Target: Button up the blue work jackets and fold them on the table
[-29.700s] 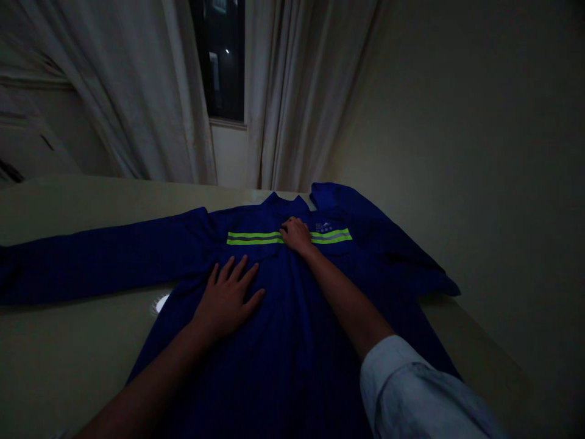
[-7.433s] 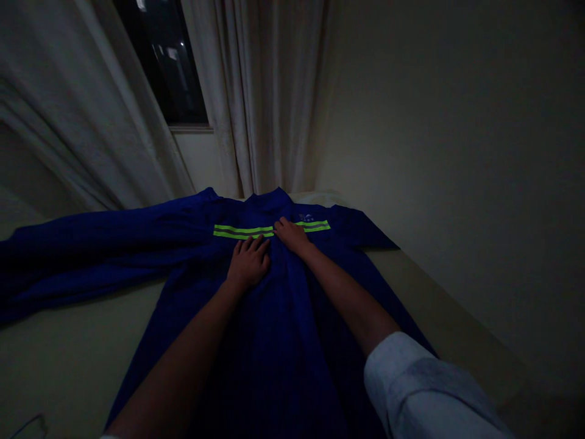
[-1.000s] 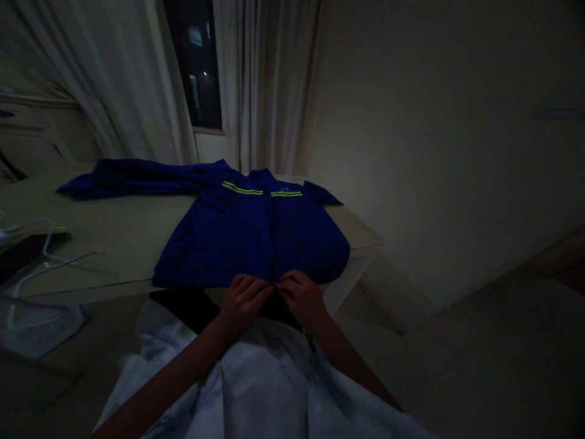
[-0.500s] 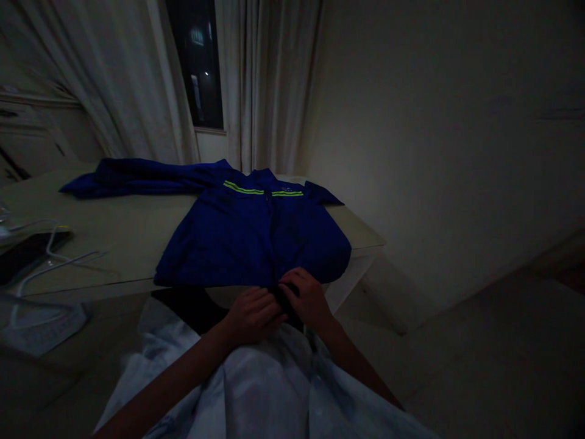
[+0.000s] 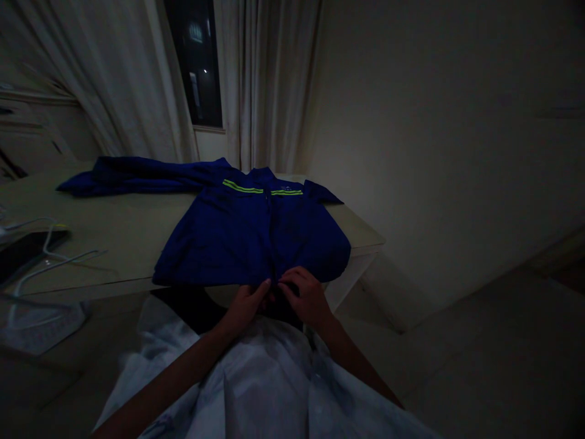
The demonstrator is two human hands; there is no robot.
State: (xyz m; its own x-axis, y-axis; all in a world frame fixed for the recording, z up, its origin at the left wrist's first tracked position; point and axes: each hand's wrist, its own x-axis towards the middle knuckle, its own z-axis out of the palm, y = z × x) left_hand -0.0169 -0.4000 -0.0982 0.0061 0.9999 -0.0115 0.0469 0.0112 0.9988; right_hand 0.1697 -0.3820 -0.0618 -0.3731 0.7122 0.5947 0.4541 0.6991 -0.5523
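A dark blue zip jacket (image 5: 228, 238) with yellow-green stripes across its chest lies front up on the table, collar away from me. One sleeve stretches out to the left; the other shows only as a short piece at the right. At the bottom of its front opening, my left hand (image 5: 249, 303) pinches the hem with thumb and fingers. Just to the right, my right hand (image 5: 305, 296) is closed on the hem at the same spot. The zipper's lower end is hidden between my fingers, and the dim light blurs details there.
The pale table (image 5: 123, 228) has its right corner near the wall (image 5: 434, 152). At the left lie a white hanger (image 5: 68, 259) and a dark flat object (image 5: 27, 250) like a phone. Curtains (image 5: 269, 79) hang beside a dark window (image 5: 194, 61) behind the table.
My left hand has turned and moved up to the hem, its thumb now on top at the front opening. The right hand stays in nearly the same place.
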